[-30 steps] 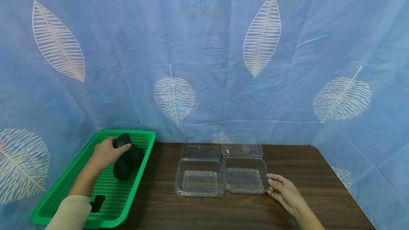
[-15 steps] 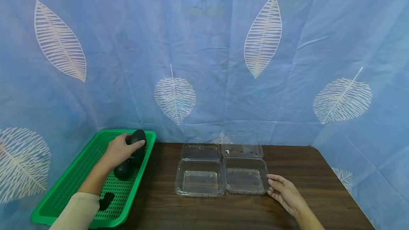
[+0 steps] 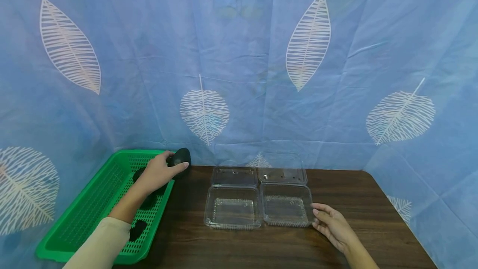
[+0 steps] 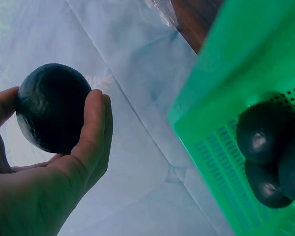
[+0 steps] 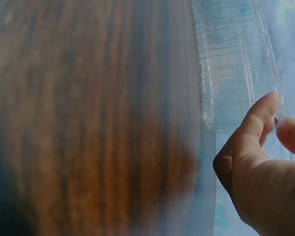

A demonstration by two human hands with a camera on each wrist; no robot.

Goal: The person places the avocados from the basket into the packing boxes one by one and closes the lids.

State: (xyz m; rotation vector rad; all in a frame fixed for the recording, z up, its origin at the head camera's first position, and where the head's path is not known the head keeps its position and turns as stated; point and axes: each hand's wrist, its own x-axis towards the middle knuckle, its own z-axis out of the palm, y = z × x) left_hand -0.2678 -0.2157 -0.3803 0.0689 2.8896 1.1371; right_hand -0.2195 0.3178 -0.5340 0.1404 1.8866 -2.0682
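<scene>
My left hand (image 3: 158,174) grips a dark, egg-shaped avocado (image 3: 183,159) between thumb and fingers, raised over the far right corner of the green basket (image 3: 127,258). In the left wrist view the avocado's rounded end shows between the fingers. Several more avocados (image 4: 265,132) lie in the basket, partly hidden by the arm in the head view. At the table's right side, my right hand (image 3: 334,225) pinches the near right rim of a clear plastic clamshell box (image 3: 286,206), which stands with its lid raised. The right wrist view shows the thumb over that box's corner.
A second open clear clamshell box (image 3: 234,210) stands directly left of the first. Both rest on a dark wooden table (image 3: 231,248). A blue leaf-print curtain (image 3: 239,53) hangs behind. A small dark shape (image 3: 138,231) shows beside the left sleeve.
The left hand has lifted the avocado from among the others and carried it right, to the basket's right rim. The right hand and both boxes have stayed in place.
</scene>
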